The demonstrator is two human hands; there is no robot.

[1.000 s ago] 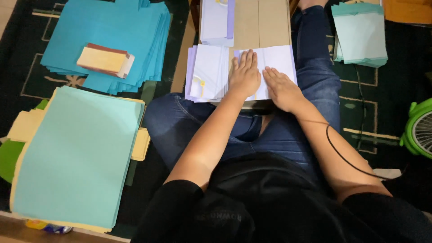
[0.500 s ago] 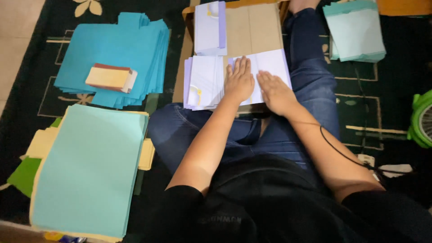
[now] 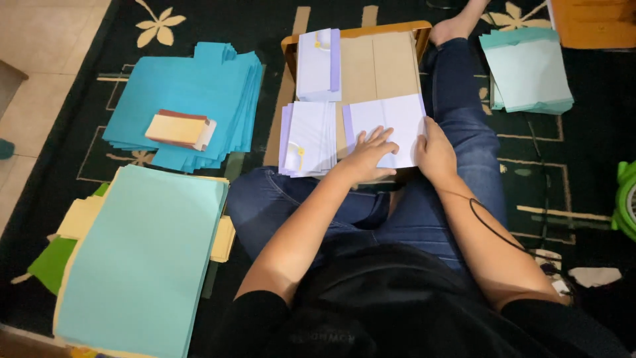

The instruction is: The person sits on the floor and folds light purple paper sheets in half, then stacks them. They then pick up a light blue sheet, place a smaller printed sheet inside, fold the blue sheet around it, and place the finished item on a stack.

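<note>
On lap board (image 3: pixel 387 63) | left hand (image 3: pixel 368 156), right hand (image 3: pixel 434 151) flat, fingers apart on white sheet (image 3: pixel 391 122)

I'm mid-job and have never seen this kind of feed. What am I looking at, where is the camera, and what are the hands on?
One camera, worn on the person's head, looks down at their lap. No machine: two bare hands. The left hand lies flat and the right hand rests at the edge of a pale lavender sheet on a brown board across the legs. Neither has a closed grip. A stack of lavender sheets sits beside it. On the dark rug lie a blue paper pile and a light teal stack.
</note>
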